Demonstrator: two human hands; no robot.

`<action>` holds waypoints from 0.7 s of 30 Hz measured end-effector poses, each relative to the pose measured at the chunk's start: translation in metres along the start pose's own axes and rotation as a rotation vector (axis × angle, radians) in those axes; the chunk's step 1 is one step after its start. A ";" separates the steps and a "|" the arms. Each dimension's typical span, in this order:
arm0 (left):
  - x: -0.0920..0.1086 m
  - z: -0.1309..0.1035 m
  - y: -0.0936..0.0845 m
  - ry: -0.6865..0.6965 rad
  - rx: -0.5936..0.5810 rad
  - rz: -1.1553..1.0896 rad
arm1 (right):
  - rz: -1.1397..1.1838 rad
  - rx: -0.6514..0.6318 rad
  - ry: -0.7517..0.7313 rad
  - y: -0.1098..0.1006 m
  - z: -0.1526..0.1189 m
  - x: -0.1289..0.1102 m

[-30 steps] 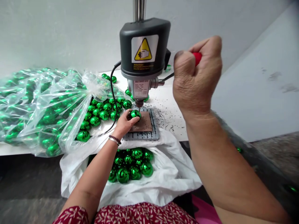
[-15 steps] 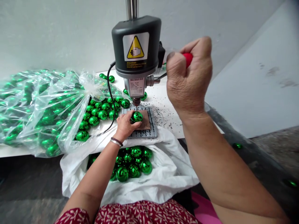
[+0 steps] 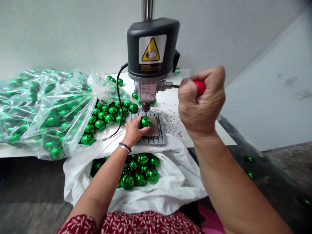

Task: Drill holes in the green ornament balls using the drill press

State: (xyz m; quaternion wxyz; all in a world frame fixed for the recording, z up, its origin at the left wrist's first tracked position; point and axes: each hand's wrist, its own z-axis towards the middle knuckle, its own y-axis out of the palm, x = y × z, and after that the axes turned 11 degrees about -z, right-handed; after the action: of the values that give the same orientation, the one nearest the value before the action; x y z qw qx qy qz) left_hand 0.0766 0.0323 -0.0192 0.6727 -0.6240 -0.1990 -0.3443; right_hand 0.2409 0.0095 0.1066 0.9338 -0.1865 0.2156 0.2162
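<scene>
My left hand (image 3: 133,130) grips a shiny green bauble (image 3: 146,122) on a brown board (image 3: 154,129), which lies on the drill's grey slotted base (image 3: 161,140). Directly above the bauble is the chuck (image 3: 146,107) of a small bench drill (image 3: 152,52). The bit reaches down to the bauble's top; whether it has entered is too small to tell. My right hand (image 3: 202,97) is closed round the red knob (image 3: 200,88) of the drill's feed lever, to the right of the drill head.
A clear plastic bag (image 3: 48,113) full of green baubles covers the table's left side. Loose baubles (image 3: 109,118) spill from its mouth beside the black cable (image 3: 118,94). In front, a white sack (image 3: 170,182) holds more baubles. Dark shavings litter the white table (image 3: 180,130).
My right hand has pulled the feed lever's knob downward. My left hand still grips the bauble under the bit. The whole view has shifted a little, so the drill appears further right.
</scene>
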 end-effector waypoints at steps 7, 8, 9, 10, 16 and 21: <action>-0.001 0.000 0.001 0.005 -0.002 -0.053 | -0.040 0.067 -0.043 0.000 -0.011 0.003; -0.001 0.000 0.001 0.014 -0.003 -0.063 | -0.038 0.069 -0.047 0.000 -0.013 0.003; -0.001 0.000 0.001 0.024 -0.001 -0.073 | -0.038 0.069 -0.049 0.000 -0.015 0.004; -0.002 0.000 0.001 0.034 0.002 -0.084 | -0.042 0.066 -0.045 0.000 -0.018 0.005; -0.004 -0.001 0.003 0.053 0.030 -0.137 | -0.022 0.098 -0.058 0.004 -0.033 0.011; -0.006 0.000 0.004 0.066 0.024 -0.167 | -0.002 0.135 -0.082 0.006 -0.040 0.011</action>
State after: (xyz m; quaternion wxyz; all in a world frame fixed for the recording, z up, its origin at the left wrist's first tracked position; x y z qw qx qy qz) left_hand 0.0753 0.0338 -0.0262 0.6554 -0.5854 -0.2323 -0.4169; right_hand 0.2341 0.0007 0.0656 0.9525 -0.1143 0.1911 0.2079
